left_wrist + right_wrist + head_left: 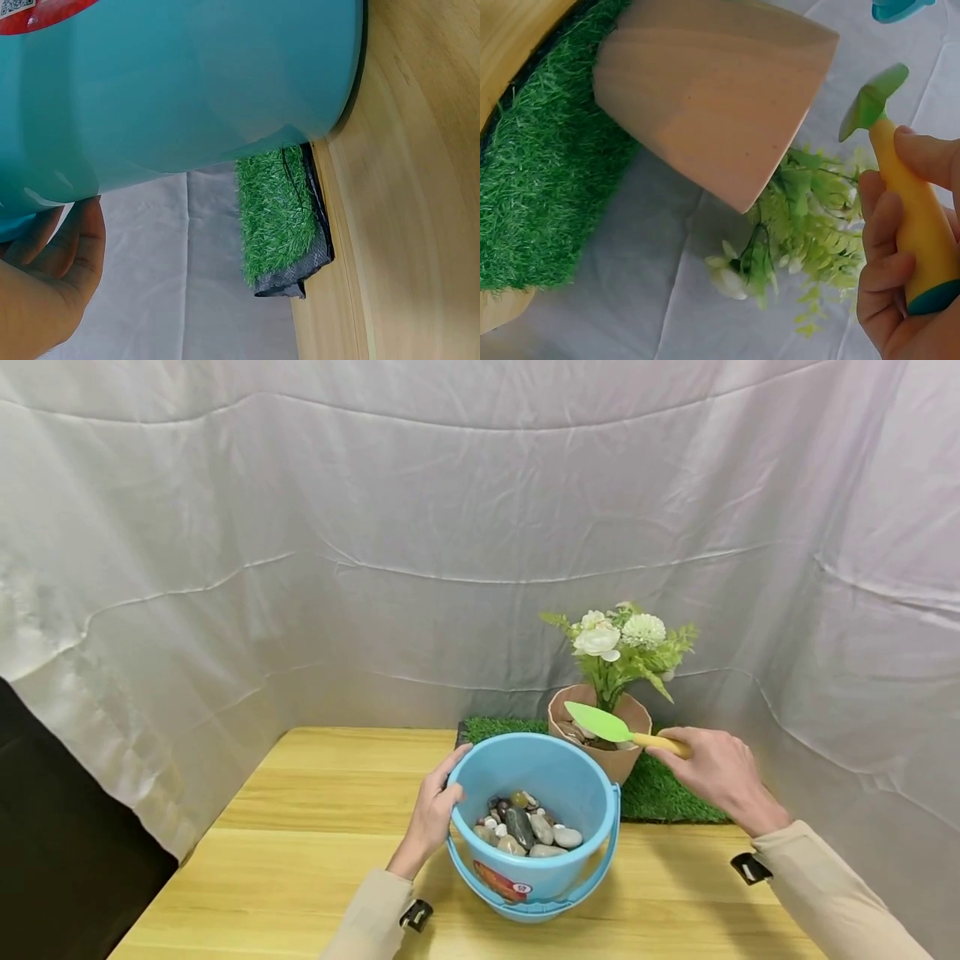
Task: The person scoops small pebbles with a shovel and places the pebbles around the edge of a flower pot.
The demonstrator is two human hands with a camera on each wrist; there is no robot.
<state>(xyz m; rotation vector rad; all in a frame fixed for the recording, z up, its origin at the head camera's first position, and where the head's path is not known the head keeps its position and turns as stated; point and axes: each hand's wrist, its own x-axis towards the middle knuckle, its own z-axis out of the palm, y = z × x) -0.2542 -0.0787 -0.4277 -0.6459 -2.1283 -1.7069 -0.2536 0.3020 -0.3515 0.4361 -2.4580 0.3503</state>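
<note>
A light blue bucket (525,752) stands on the table with several smooth pebbles (519,827) in its bottom and its handle hanging down in front. My left hand (435,806) grips the bucket's rim at its left side, the thumb on the inside. In the left wrist view, that hand's fingers (88,236) touch the bucket wall (195,90). My right hand (720,772) holds a garden trowel (598,722) by its yellow handle (911,202). The trowel's green blade is over the pink flowerpot (622,763), pointing left, with no visible load on it.
White artificial flowers (619,639) with green leaves rise from the pot, which also holds some stones. The pot stands on a patch of artificial grass (675,793) behind the bucket. Grey cloth (420,527) hangs behind the wooden table (300,852).
</note>
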